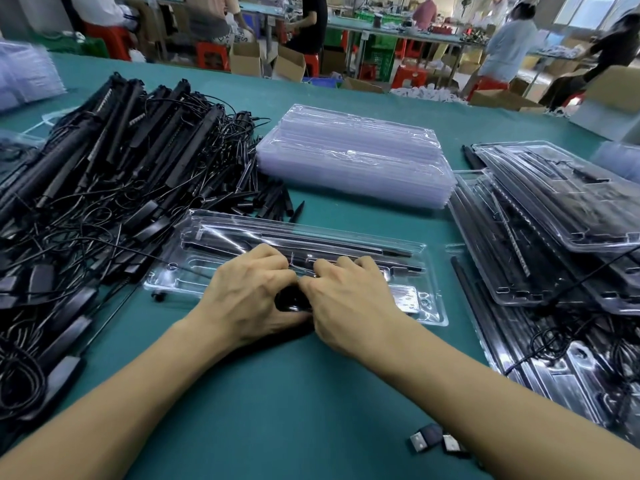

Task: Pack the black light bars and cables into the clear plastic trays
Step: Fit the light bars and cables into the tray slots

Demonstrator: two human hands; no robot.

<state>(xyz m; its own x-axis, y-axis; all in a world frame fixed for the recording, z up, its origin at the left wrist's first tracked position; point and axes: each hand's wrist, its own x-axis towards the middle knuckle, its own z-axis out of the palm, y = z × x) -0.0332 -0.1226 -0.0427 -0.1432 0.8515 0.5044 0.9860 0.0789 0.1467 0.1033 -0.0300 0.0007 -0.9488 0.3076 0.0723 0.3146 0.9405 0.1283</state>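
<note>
A clear plastic tray point(221, 220) lies on the green table in front of me, with black light bars point(332, 242) seated in its long slots. My left hand point(249, 292) and my right hand point(349, 299) meet over the tray's near edge. Together they grip a coiled black cable bundle point(292, 301), which shows only in the gap between them. A thin cable point(180, 266) runs from my left hand across the tray to the left. Fingertips of both hands are curled down onto the tray.
A tangled heap of black light bars and cables point(104, 174) fills the left side. A stack of empty clear trays point(353, 157) stands behind. Filled trays point(540, 216) pile up at the right. USB plugs point(424, 441) lie near my right forearm. People work at far tables.
</note>
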